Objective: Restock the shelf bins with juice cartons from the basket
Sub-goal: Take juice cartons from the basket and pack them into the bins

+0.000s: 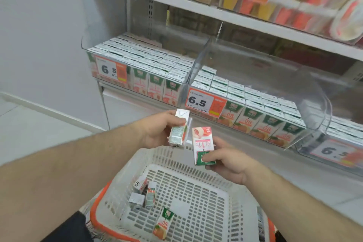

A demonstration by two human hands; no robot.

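Both hands grasp juice cartons above the basket. The left hand [157, 129] curls its fingers round a carton with its printed side panel [177, 130] facing the camera, its silver top end up; a second carton edge seems to sit behind it in the same grasp, though that is hard to tell. The right hand [225, 160] pinches a pink peach carton [203, 145] by its green end, thumb on the front face, so the carton stands upside down and slightly tilted, just beside the left hand's carton.

Below them lies the white slotted basket [196, 182] with orange trim, holding a few loose cartons: a small cluster of three or four [144, 192] near its left wall and a single orange-fruit carton [163, 223] lying toward the near edge.

Ahead, clear shelf bins sit side by side on a white shelf. The left bin [137, 68] is packed with pink cartons and carries a price tag [111, 69]. The middle bin [255, 104] holds rows of orange-fruit cartons, filled lower at the back, with a tag reading 6.5 [204, 103]. A third bin [337, 143] shows partly at the right. The shelf above [196, 6] holds other packaged goods, blurred.
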